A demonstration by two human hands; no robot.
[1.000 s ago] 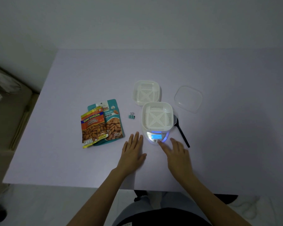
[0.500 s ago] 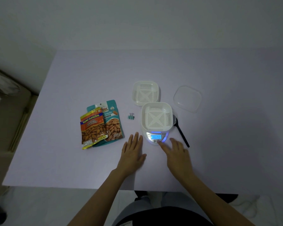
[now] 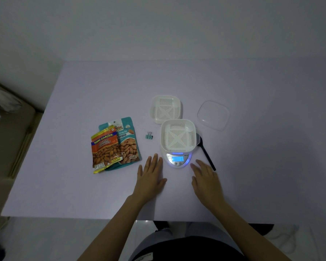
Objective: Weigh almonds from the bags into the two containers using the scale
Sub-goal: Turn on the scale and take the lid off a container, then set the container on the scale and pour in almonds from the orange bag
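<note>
A pale lilac flat desk fills the view from a head camera looking down. Every place below is given from the white digital kitchen scale, which sits near the middle of the desk with its blue display lit.

Two bare hands rest on the desk on the near side of the scale. The left hand lies palm down just left of it, fingers straight and together, holding nothing. The right hand lies just right of it, fingers also stretched out and empty. Its fingertips are close to the scale's front edge, and I cannot tell whether they touch.

To the left of the scale lie two almond bags. An orange and yellow foil bag overlaps a teal stand-up pouch, both flat on the desk.

On top of the scale sits a white square plastic container with a slotted base, empty. The display seems to read zero, so the container's weight has probably been cancelled, ready for almonds. A second matching white container waits just beyond the scale, also empty. A clear square plastic lid lies beyond and to the right, set off so the containers stay open.

A black plastic spoon lies just right of the scale, handle toward the person, handy for the right hand. A small teal binder clip sits between the scale and the bags, likely for reclosing a bag.

No almonds are out yet.
</note>
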